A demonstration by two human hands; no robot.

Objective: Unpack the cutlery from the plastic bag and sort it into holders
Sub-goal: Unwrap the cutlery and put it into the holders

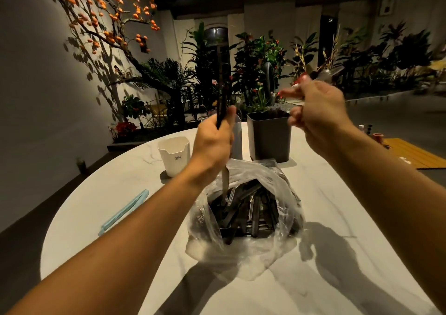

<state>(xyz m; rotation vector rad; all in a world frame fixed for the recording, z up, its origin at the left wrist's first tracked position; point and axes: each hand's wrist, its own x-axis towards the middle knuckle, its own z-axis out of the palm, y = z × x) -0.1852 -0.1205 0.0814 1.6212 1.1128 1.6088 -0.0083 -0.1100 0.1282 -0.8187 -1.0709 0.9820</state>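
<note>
A clear plastic bag (284,189) lies open on the white marble table (337,218), with several black-handled pieces of cutlery (251,208) inside. My left hand (213,143) grips black-handled cutlery (220,92) upright above the bag, its metal end pointing down into the opening. My right hand (316,107) is raised above the dark grey holder (270,138). It is motion-blurred, and a blurred grey shape shows at its fingertips. A white holder (173,156) stands at the left, and a light grey holder (237,138) is partly hidden behind my left hand.
A light blue bar-shaped object (125,209) lies on the table's left side. Potted plants and an orange-fruited tree stand beyond the far edge. A wooden surface (410,153) with small items sits at the right.
</note>
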